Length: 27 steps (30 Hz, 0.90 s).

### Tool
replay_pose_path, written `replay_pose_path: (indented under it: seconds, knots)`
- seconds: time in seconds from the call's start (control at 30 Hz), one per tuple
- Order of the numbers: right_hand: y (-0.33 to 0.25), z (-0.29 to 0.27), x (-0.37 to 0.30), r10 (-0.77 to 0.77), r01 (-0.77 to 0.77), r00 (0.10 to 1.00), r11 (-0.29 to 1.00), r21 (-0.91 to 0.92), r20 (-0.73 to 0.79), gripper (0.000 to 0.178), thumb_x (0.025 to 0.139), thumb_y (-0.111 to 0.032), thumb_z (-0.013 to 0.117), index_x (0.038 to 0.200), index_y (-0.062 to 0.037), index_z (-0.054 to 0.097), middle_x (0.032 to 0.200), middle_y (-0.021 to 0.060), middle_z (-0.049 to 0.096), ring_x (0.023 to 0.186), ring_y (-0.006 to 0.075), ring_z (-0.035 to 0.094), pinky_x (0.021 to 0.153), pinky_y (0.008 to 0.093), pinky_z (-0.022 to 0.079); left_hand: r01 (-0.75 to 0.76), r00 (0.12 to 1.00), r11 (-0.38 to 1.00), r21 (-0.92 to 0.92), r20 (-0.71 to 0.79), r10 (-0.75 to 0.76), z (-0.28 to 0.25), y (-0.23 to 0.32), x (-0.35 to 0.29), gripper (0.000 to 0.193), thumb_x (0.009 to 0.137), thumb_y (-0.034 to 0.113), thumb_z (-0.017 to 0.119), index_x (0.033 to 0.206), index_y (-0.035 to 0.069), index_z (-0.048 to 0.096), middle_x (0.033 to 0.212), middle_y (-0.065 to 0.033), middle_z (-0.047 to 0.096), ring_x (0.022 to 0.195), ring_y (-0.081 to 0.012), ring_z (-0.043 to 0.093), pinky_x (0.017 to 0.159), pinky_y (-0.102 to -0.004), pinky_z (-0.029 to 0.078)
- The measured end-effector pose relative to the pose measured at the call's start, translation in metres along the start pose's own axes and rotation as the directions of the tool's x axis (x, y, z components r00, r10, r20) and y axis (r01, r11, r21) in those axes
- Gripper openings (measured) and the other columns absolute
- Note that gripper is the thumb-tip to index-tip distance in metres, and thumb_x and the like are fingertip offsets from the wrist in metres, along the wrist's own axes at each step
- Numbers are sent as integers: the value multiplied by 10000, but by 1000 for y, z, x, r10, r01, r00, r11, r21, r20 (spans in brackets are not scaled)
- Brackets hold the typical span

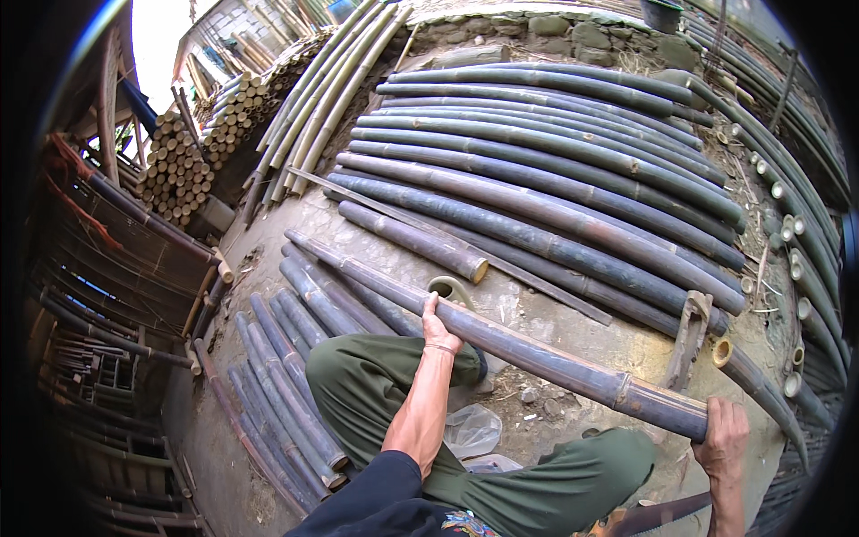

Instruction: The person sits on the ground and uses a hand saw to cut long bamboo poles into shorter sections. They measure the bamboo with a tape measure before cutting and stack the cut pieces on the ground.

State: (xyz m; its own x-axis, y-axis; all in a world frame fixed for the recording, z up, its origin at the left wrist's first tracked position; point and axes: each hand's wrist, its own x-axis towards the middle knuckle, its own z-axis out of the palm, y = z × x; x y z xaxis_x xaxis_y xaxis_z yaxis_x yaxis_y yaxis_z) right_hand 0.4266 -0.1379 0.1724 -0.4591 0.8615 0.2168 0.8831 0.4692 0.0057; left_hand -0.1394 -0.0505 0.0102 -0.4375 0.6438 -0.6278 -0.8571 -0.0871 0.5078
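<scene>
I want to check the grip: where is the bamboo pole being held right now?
In the head view the bamboo pole slants across the person's knees, left hand on its middle, right hand at its near end, before the row of laid poles.

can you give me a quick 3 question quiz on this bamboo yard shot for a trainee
1. True or false: both hands are on the same bamboo pole.
2. Which hand is at the pole's near cut end? A) left hand B) right hand C) neither
3. What lies to the person's left on the ground, beside the green trouser leg?

Key
1. True: the left hand rests on top partway along the pole, and the right hand grips it.
2. B: the right hand wraps the near end, at the lower right of the view.
3. A row of short dark bamboo lengths, laid side by side.
</scene>
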Motion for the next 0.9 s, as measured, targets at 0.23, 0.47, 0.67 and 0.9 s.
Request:
replay_pose_path:
  seconds: [0.23, 0.47, 0.67, 0.9]
  knots:
    - [24, -6, -64, 144, -153, 985, 985, -85, -99, 522, 645, -75, 685, 1132, 50, 543, 966, 238, 568, 864, 447, 560, 763, 506, 459, -25, 966, 999, 42, 257, 13, 74, -63, -35, 452, 865, 345, 726, 1157, 57, 536, 983, -113, 637, 923, -289, 657, 894, -475, 542]
    - [27, -21, 12, 221, -261, 954, 946, -194, -204, 655, 614, -8, 719, 1239, 55, 533, 1074, 246, 580, 975, 453, 569, 857, 520, 462, 42, 884, 999, 17, 464, -45, 222, -63, 52, 491, 888, 359, 665, 1218, 31, 509, 1116, -146, 601, 1014, -309, 626, 978, -472, 498]
    - [105, 1, 115, 190, -250, 947, 942, -223, -260, 773, 540, 11, 793, 1266, 19, 529, 1056, 211, 605, 965, 411, 595, 833, 480, 487, 96, 847, 995, -26, 527, -68, 330, -90, 100, 744, 824, 438, 711, 1393, 35, 451, 1252, -122, 570, 1267, -301, 484, 1143, -471, 311]
    - [230, 71, 261, 141, -470, 810, 737, -486, -570, 443, 778, -198, 761, 1165, -61, 596, 1097, 93, 630, 1065, 267, 599, 1075, 463, 385, -818, 517, 154, 554, 826, -225, 307, -162, -10, 644, 876, 287, 708, 1373, -52, 479, 1347, -231, 547, 1242, -318, 561, 1023, -402, 470]
